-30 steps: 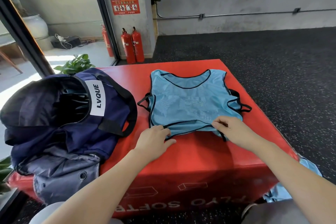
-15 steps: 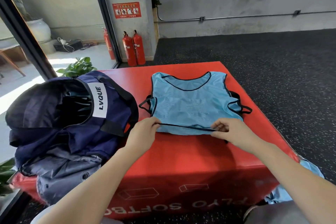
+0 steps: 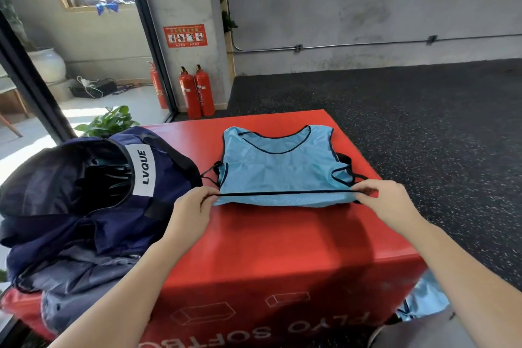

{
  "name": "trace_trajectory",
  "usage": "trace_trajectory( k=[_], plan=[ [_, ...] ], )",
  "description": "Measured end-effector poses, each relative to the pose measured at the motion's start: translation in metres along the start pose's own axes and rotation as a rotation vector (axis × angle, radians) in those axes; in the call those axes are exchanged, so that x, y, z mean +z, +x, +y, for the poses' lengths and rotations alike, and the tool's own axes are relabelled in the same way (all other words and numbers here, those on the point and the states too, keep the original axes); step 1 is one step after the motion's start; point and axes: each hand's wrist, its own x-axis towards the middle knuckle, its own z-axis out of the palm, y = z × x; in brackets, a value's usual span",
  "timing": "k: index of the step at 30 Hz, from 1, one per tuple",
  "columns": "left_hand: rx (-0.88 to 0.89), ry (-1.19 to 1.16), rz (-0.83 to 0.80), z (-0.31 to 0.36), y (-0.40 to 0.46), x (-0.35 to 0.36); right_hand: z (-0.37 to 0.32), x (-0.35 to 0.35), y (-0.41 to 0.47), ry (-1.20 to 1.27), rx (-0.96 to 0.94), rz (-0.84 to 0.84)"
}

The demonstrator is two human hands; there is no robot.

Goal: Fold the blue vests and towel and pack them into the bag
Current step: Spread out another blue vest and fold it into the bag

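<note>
hem lifted taut – both hands pinch vest [image 3: 278, 167]; bag [image 3: 93, 192] open, contents unclear

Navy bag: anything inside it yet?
The navy bag lies open on the red box. Its mouth shows only dark folds; anything deeper is hidden in shadow. The blue vest is outside it, on the box.

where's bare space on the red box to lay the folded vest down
Bare red top lies on the box between the vest and the near edge, under the left hand and right hand. A thin strip runs behind the vest. The bag crowds the left.
</note>
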Motion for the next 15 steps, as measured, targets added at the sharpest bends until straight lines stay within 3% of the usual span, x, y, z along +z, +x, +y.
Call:
trace_trajectory(
  k=[6,9,12,15],
  plan=[
    [-0.004,-0.016,-0.084,-0.002,-0.011,-0.005,0.015,-0.018,-0.009,-0.004,0.014,-0.026],
    [0.038,-0.002,-0.206,-0.005,-0.021,-0.007,0.029,-0.021,-0.014,-0.194,0.038,-0.247],
    [0.078,0.125,-0.517,-0.007,-0.032,-0.006,0.036,-0.018,-0.018,-0.434,0.067,-0.509],
    [0.083,0.169,-0.574,-0.007,-0.035,-0.004,0.031,-0.016,-0.017,-0.444,0.057,-0.515]
  ],
)
